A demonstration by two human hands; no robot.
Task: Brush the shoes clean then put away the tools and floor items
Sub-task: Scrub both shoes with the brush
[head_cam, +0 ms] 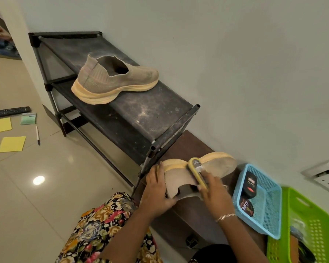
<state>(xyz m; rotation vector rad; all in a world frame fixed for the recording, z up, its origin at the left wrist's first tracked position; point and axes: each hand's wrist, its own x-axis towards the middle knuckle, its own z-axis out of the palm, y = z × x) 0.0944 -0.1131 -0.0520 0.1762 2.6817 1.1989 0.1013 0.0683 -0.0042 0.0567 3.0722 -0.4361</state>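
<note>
A beige knit shoe (219,165) lies on its side on a dark brown bench (180,209), sole facing the wall. My left hand (157,188) grips its heel and collar. My right hand (215,190) holds a yellow brush (197,170) pressed against the shoe's side near the sole. The matching shoe (114,80) stands upright on the top shelf of a dusty black shoe rack (141,118). On the floor at the left lie a black remote (10,111), yellow papers (12,144), a green pad (28,119) and a pen (37,135).
A blue basket (270,221) with polish items stands at the bench's right end, against the wall. A green basket (311,230) sits beside it at the lower right. A wall socket (326,178) is above them. My floral clothing fills the bottom of the view.
</note>
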